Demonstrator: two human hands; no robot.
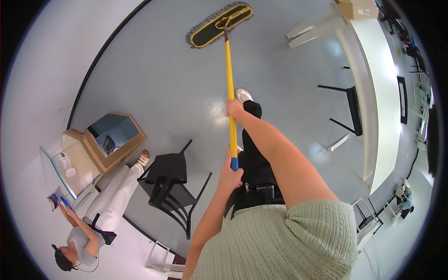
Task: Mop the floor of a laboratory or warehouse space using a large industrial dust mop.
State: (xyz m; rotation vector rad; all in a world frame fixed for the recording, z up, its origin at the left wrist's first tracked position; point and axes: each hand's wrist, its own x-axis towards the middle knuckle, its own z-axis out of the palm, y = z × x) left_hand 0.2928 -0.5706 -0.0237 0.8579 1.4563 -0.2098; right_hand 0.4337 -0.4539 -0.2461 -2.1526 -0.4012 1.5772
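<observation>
A dust mop (230, 70) with a long yellow handle stretches away from me across the grey floor. Its wide oval head, grey-fringed with a dark pad and yellow frame, lies flat at the far end. Low on the handle, at the blue end grip, my left hand (230, 176) is closed around it. Farther up the yellow pole, my right hand (234, 108) is wrapped round it too. One of my shoes (243, 95) shows just beyond my right hand.
Black chairs (170, 168) stand at left, near a wooden-framed cabinet (119, 158) with a dark glossy top. Another person (86, 233) there holds something blue by a glass panel. On the right are a long white table (373, 93), a black chair (354, 111) and a cardboard box (358, 9).
</observation>
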